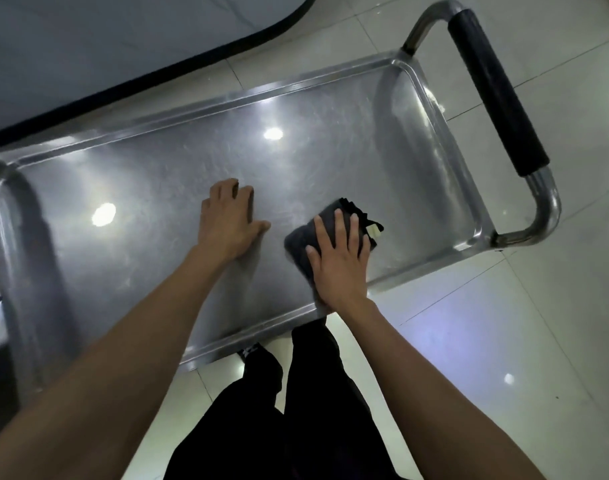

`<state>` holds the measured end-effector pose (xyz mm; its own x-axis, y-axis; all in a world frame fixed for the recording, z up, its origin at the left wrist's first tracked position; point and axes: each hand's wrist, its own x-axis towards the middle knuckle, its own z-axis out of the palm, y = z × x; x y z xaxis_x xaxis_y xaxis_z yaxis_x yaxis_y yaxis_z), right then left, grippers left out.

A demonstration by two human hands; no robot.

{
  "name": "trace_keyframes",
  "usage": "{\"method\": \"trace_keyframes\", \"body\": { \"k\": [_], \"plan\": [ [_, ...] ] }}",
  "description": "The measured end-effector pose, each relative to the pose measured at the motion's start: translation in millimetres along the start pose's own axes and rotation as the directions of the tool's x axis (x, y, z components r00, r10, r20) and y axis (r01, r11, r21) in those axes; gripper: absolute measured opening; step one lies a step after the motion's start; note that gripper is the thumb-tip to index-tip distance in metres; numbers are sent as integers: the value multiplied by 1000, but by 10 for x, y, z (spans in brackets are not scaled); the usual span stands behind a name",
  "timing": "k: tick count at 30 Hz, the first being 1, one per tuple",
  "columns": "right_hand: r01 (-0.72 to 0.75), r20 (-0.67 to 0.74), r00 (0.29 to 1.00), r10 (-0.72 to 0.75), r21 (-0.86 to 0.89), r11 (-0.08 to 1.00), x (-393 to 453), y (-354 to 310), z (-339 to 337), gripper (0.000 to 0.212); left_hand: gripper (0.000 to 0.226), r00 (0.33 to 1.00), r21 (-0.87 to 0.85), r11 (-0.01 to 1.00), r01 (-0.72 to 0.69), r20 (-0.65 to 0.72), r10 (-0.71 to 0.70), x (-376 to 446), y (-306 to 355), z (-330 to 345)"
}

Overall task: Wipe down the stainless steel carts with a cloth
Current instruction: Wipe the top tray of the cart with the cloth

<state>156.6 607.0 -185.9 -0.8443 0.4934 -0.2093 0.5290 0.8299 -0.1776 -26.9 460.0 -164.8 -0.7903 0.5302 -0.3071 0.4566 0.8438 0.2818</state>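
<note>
Head view: I look down on my two bare arms reaching over the top shelf of a steel cart.
Cloth: my dark folded cloth lies flat on the cart's top shelf, toward its right half and near the front rim; a small pale tag shows at its far right corner.
Right hand: my right hand presses flat on the cloth, fingers straight and spread, thumb out to the left; it covers the cloth's near right part, and the heel of the palm reaches the front rim.
Left hand: my left hand rests palm-down on the bare steel just left of the cloth, not touching it; the fingers lie fairly straight with tips bent a little, holding nothing.
Shelf: it is a shallow tray with a raised rim; ceiling lights glare off it as bright spots, and faint smear marks cross the metal.
Handle: a bent steel tube with a black grip stands off the right end of the shelf.
Left end: a second steel tube curves over the shelf's left end.
Beyond the cart: a grey surface with a dark edge runs along the far side.
Floor: pale glossy tiles lie around the cart.
Legs: my black trousers stand against the front rim, below my arms.
</note>
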Motion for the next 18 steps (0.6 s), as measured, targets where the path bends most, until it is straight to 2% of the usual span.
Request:
{"method": "trace_keyframes", "body": {
  "k": [3, 7, 14, 18],
  "plan": [
    [65, -10, 998, -65, 15, 998, 516, -159, -52, 58, 80, 999, 69, 997, 37, -16, -36, 31, -14, 4],
    [144, 6, 990, -144, 27, 989, 1247, -443, -121, 59, 80, 995, 51, 994, 97, -9, -97, 27, -17, 1],
    [205, -25, 979, -203, 58, 977, 2298, -950, -258, 65, 83, 985, 67, 986, 154, 73, -159, -16, 38, -65],
    [229, -35, 973, -228, 54, 972, 2619, -1153, -273, 65, 82, 974, 85, 975, 203, 86, -210, -49, 90, -62]
  ]
}}
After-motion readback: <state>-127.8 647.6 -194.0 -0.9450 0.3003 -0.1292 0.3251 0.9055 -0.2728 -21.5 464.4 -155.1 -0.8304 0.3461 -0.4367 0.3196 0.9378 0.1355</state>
